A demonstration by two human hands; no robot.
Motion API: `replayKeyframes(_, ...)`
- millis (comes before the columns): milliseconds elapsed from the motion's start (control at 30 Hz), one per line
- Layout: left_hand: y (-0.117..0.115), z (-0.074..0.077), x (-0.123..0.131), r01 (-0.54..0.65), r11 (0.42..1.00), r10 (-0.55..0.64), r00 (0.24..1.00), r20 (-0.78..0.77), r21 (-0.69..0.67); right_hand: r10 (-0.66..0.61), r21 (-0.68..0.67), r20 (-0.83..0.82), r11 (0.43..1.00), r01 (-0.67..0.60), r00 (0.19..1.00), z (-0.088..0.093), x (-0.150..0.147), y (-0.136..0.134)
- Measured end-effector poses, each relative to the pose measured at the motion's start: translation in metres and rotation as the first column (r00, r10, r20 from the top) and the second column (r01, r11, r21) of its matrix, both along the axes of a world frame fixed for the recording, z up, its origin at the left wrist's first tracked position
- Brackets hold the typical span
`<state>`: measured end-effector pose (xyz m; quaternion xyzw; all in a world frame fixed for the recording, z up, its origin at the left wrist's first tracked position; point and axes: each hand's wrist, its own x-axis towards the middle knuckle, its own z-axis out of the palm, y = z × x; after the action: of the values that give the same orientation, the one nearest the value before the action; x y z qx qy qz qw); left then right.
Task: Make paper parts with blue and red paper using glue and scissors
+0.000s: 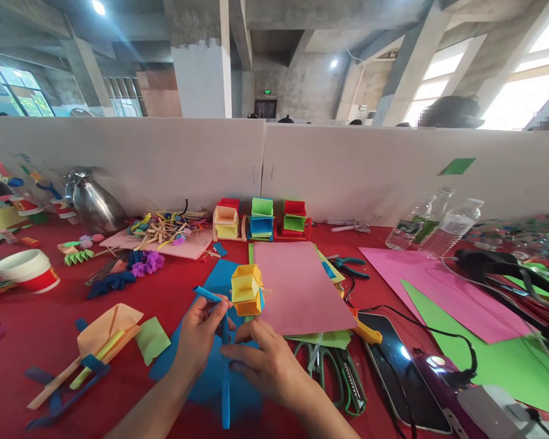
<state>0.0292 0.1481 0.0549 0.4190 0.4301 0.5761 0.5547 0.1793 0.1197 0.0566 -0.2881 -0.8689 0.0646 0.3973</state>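
From here I see, at the far left of the red counter (178,286), a stack of white-and-red paper cups (25,268), and behind it a steel jug (94,198) by the white partition (187,146). Nearer the front lies a folded peach paper piece (110,320) with blue strips about it, and just to its right a green paper square (153,341). Farther back are purple paper flowers (149,263) and a heap of thin sticks (167,231).

The left hand (196,329) comes next, thumb and index fingers pinching the upper part of a narrow blue paper strip (226,393). The strip hangs toward the person, over a blue sheet (204,378); a short blue length slants out above the same fingers, and whether it is joined to the rest I can't tell. Just beyond the hands is a yellow paper wheel (247,289), and three coloured paper wheels (261,218) stand in a row at the back. The right hand (272,360) has its fingers bent close together, tips against the strip; I can't tell whether they grip it.

To the right lies a pink sheet (302,286), with green-handled scissors (333,375) and a box cutter (353,383) near its front edge. Beyond are pliers (350,266), a dark phone (407,372) crossed by a cable, and clear bottles (455,225) at the back.
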Motion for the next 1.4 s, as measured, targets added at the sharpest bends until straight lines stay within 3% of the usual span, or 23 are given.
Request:
replayKeyframes(133, 0.001, -0.002, -0.001, 0.019, 1.000, -0.020, 1.000, 0.018, 0.023, 0.022, -0.194, -0.171, 0.979, -0.056, 0.985, 0.000, 0.002, 0.004)
replayKeyframes(233, 0.003, -0.002, -0.002, 0.025, 1.000, -0.026, 0.999, 0.031, 0.012, 0.009, -0.422, -0.316, 0.894, -0.150, 0.949, 0.002, 0.003, 0.006)
replayKeyframes(333, 0.004, -0.003, -0.002, 0.032, 0.999, -0.032, 0.999, 0.003, -0.006, -0.014, -0.548, -0.405, 0.804, -0.231, 0.914, 0.004, 0.003, 0.007)
replayKeyframes(533, 0.003, -0.002, -0.002, 0.097, 0.995, -0.097, 0.995, -0.029, -0.005, -0.196, -0.709, -0.402, 0.685, -0.169, 0.894, 0.000, 0.001, 0.009)
replayKeyframes(633, 0.004, 0.000, -0.003, 0.133, 0.991, -0.130, 0.986, -0.106, 0.025, -0.220, -0.703, -0.437, 0.688, -0.179, 0.872, -0.001, 0.001, 0.011)
replayKeyframes(733, 0.006, 0.000, -0.005, 0.114, 0.987, -0.080, 0.962, -0.261, 0.117, -0.205, -0.604, -0.474, 0.784, -0.146, 0.856, 0.001, 0.004, 0.011)
replayKeyframes(800, 0.005, -0.002, -0.005, 0.124, 0.969, -0.047, 0.941, -0.334, 0.212, -0.180, -0.568, -0.507, 0.805, -0.170, 0.843, 0.004, 0.006, 0.011)
replayKeyframes(900, 0.003, -0.004, -0.004, 0.162, 0.945, -0.055, 0.936, -0.348, 0.285, -0.147, -0.612, -0.571, 0.733, -0.299, 0.808, 0.007, 0.009, 0.009)
replayKeyframes(1067, 0.002, -0.005, -0.007, 0.195, 0.941, -0.116, 0.954, -0.277, 0.278, -0.252, -0.663, -0.689, 0.599, -0.449, 0.680, 0.011, 0.013, 0.008)
replayKeyframes(1233, 0.001, -0.004, -0.007, 0.332, 0.936, -0.326, 0.943, -0.063, 0.120, -0.293, -0.633, -0.755, 0.556, -0.538, 0.586, 0.007, 0.018, 0.011)
replayKeyframes(1400, -0.001, -0.002, -0.006, 0.516, 0.854, -0.520, 0.848, 0.101, 0.064, -0.344, -0.660, -0.748, 0.477, -0.581, 0.568, 0.004, 0.017, 0.014)
